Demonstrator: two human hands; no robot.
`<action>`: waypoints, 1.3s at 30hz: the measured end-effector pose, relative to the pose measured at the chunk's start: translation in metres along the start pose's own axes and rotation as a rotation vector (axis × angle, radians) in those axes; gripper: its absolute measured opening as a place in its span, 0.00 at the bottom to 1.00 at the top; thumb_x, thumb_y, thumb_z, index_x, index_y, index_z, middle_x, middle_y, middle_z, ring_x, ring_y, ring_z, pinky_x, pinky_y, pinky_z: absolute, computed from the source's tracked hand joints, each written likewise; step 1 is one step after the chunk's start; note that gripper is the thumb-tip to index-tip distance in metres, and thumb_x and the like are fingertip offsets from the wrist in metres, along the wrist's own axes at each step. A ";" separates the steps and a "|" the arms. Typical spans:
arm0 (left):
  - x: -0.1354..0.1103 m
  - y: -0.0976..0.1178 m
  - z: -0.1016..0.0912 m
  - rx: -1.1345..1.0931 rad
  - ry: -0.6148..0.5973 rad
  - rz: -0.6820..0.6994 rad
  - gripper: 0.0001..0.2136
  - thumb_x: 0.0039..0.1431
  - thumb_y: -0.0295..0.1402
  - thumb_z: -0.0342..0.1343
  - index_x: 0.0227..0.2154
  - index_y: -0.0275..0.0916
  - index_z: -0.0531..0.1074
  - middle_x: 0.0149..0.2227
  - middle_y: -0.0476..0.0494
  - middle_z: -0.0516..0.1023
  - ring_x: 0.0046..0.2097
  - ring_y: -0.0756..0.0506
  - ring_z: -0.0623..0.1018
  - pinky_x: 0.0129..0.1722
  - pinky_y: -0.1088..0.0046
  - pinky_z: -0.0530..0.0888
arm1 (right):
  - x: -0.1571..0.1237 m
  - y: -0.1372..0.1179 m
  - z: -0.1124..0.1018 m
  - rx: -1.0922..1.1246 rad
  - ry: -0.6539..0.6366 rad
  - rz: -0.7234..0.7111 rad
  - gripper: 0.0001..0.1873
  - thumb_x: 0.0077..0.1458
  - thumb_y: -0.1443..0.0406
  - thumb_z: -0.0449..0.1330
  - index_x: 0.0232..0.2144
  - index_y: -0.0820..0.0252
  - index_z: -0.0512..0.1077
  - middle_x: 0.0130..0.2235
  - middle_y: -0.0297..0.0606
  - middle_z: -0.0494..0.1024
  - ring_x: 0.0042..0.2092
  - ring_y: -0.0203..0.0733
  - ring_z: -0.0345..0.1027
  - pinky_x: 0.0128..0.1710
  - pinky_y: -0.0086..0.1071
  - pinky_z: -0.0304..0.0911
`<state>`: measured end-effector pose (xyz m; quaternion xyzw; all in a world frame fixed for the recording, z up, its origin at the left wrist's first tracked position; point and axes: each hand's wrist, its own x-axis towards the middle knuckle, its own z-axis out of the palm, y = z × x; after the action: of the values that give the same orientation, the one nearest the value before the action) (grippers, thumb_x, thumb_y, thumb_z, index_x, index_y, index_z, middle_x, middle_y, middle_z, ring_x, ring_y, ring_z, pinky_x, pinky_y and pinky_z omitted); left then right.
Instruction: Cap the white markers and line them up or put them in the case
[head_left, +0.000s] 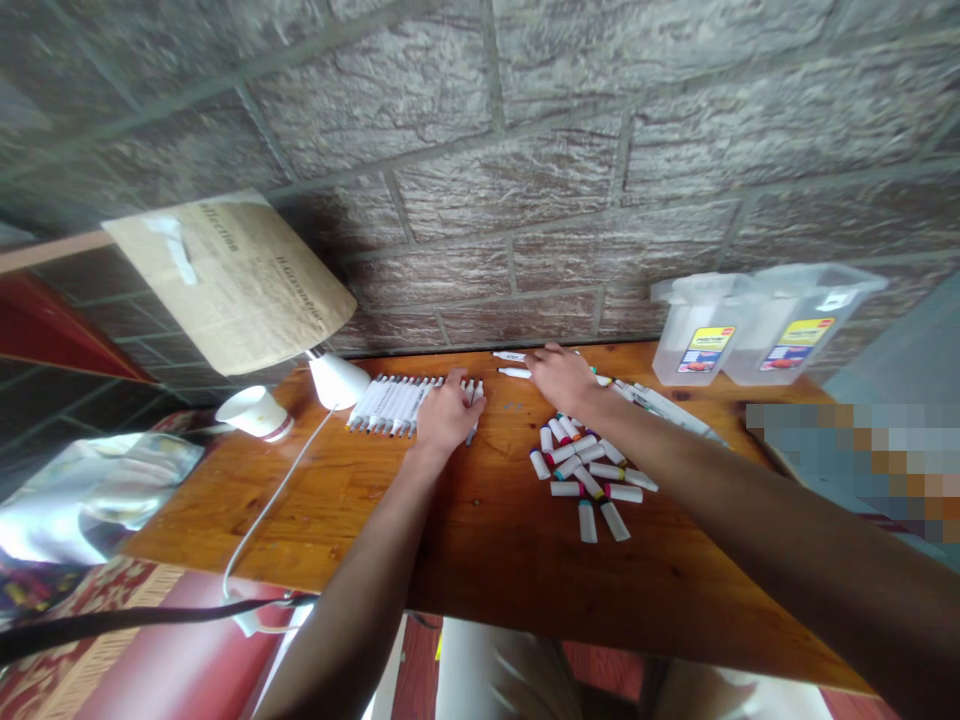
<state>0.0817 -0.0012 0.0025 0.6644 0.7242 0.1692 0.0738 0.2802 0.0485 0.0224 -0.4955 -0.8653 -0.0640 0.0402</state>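
A row of white markers (394,402) lies side by side on the wooden table, their dark ends toward me. At the row's right end is my left hand (444,415), thumb and forefinger curled around the last few markers. My right hand (566,380) reaches farther back, fingers bent down over loose markers. Two of these, a rear white marker (510,356) and a nearer white marker (514,373), stick out to its left; its fingertips are partly hidden. Below my right forearm lies a loose heap of short white caps (589,455) with coloured bands.
More markers (660,405) lie beyond my right forearm. Two translucent plastic boxes (694,345) stand at the back right against the stone wall (525,190). At left are a lamp (334,380) with a paper shade, a paper cup (255,412) and a white cord (274,490).
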 end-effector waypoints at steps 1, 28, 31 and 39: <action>0.000 0.000 0.000 0.002 0.004 0.003 0.23 0.62 0.41 0.58 0.59 0.41 0.69 0.39 0.41 0.85 0.49 0.39 0.82 0.45 0.69 0.72 | -0.002 0.000 -0.005 -0.003 0.013 -0.013 0.17 0.65 0.72 0.51 0.48 0.69 0.77 0.49 0.53 0.81 0.57 0.51 0.69 0.56 0.36 0.62; -0.004 0.005 0.000 0.073 0.012 -0.030 0.22 0.63 0.40 0.56 0.58 0.40 0.70 0.40 0.43 0.84 0.45 0.39 0.82 0.40 0.69 0.71 | -0.117 -0.011 -0.021 1.645 -0.073 -0.099 0.15 0.60 0.53 0.64 0.43 0.57 0.76 0.46 0.39 0.82 0.50 0.42 0.76 0.54 0.36 0.69; -0.004 0.006 0.000 0.084 0.009 -0.032 0.22 0.63 0.39 0.56 0.58 0.40 0.70 0.40 0.43 0.84 0.45 0.39 0.82 0.41 0.69 0.72 | -0.115 -0.011 -0.019 1.678 -0.056 -0.126 0.16 0.59 0.53 0.66 0.41 0.58 0.76 0.45 0.39 0.82 0.49 0.42 0.76 0.53 0.35 0.69; -0.005 0.006 0.000 0.068 0.022 -0.025 0.21 0.63 0.40 0.57 0.57 0.40 0.71 0.39 0.43 0.85 0.45 0.39 0.82 0.41 0.69 0.72 | -0.116 -0.013 -0.012 1.758 -0.079 -0.071 0.14 0.59 0.55 0.66 0.43 0.55 0.77 0.44 0.37 0.83 0.46 0.38 0.77 0.50 0.32 0.69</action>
<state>0.0883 -0.0053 0.0041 0.6555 0.7386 0.1511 0.0453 0.3276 -0.0583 0.0181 -0.2599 -0.6171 0.6412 0.3749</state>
